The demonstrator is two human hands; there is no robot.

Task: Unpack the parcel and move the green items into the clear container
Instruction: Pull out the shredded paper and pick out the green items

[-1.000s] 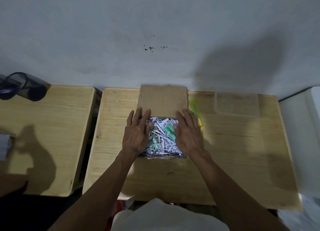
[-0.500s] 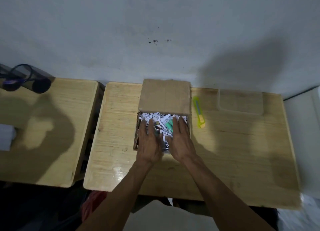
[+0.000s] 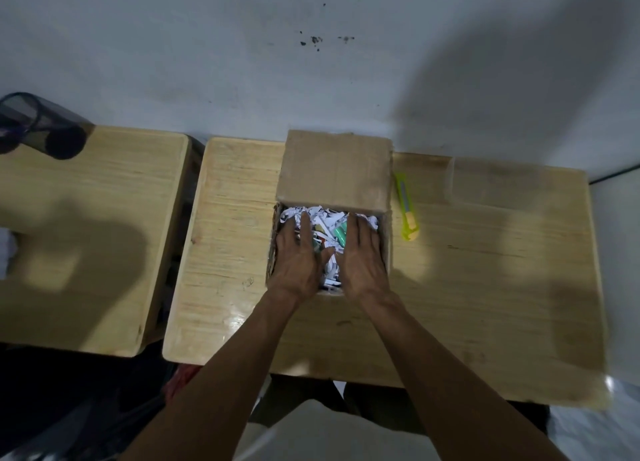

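An open cardboard parcel [image 3: 335,169] stands on the middle of the wooden table, its lid flap folded back toward the wall. White shredded paper [image 3: 327,216] fills it. A green item [image 3: 340,233] shows among the shreds near the box's far right. My left hand [image 3: 298,256] and my right hand [image 3: 362,256] lie flat, palms down, on the shreds inside the box, fingers straight and pointing away from me. The clear container [image 3: 498,180] sits at the table's far right, beside the wall.
A yellow-green utility knife [image 3: 406,207] lies just right of the parcel. A second wooden table [image 3: 90,218] stands to the left with a dark mesh cup [image 3: 38,124] lying on its far corner. The wall runs along the tables' far edge.
Both hands have slid from the box's side edges inward onto the shredded paper. The camera has risen and pulled back, so the tables look smaller.
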